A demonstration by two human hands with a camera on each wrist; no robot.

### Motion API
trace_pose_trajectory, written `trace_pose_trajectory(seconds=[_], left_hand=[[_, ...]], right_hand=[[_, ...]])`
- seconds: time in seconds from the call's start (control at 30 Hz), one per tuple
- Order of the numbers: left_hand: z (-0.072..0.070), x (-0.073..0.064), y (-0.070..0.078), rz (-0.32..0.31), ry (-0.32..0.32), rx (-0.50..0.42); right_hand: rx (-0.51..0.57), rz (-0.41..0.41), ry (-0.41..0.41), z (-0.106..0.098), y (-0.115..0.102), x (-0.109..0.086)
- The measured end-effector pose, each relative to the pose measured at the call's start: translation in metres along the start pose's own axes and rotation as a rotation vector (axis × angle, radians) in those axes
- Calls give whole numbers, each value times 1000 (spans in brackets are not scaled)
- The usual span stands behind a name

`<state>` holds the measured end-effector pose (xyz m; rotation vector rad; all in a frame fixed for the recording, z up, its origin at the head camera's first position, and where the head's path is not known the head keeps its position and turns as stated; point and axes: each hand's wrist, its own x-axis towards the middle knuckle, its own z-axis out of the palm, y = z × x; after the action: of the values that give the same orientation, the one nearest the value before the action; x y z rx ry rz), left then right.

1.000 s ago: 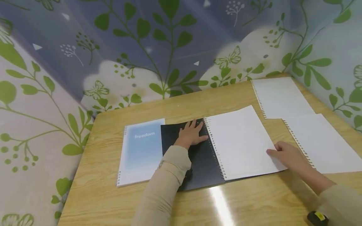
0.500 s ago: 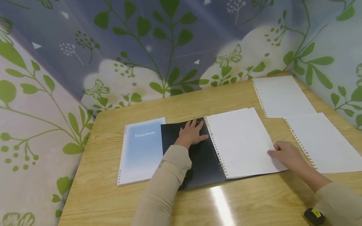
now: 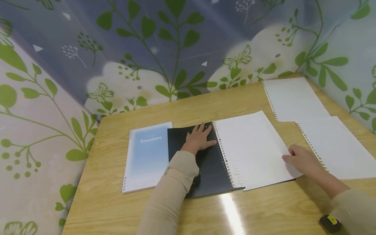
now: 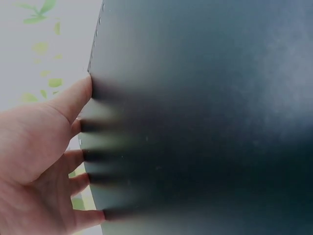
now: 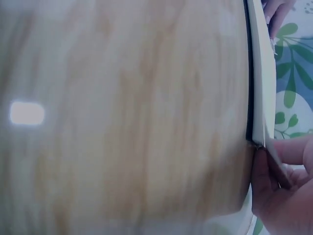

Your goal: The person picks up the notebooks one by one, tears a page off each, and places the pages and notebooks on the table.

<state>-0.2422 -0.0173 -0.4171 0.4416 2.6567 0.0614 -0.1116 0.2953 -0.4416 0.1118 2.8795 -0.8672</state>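
A spiral notebook lies spread on the table, its black cover folded to the left. My left hand rests on that cover with fingers spread, beside the binding. In the left wrist view, the fingertips of this hand touch the dark cover. On the right, my right hand pinches the right edge of the top white sheet. The sheet's lower left corner stands away from the spiral, baring a holed strip beneath. The right wrist view shows the thumb and fingers of my hand on the page edge.
Two loose sheets with ragged holed edges, one farther back and one nearer, lie at the right. A blue notebook marked "freedom" sits left. A black and yellow tape measure is near my right sleeve. Patterned walls border the table.
My right hand has drawn slightly to the right with the top sheet. The sheet's lower left corner has come away from the spiral. My left hand stays on the cover.
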Motion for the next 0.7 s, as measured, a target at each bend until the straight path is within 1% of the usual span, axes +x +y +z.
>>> trace_pose_trajectory(seconds=[0.17,0.27,0.43,0.53,0.63,0.7], left_hand=[[-2,-1,-1,2,-6,9],[-4,-1,-2,7,-2,-7],[-5,1,-3,31,12,-80],[-4,3,-4,29,30,-142],[-1,5,-6,25,66,-209],[-1,6,-7,30,97,-241]], right_hand=[[59,24,-44,-6,5,4],[101,38,-57,-8,8,6],[146,59,-39,-10,11,11],[216,94,-40,-11,11,12],[294,136,-58,-15,11,13],[322,151,-67,-18,11,13]])
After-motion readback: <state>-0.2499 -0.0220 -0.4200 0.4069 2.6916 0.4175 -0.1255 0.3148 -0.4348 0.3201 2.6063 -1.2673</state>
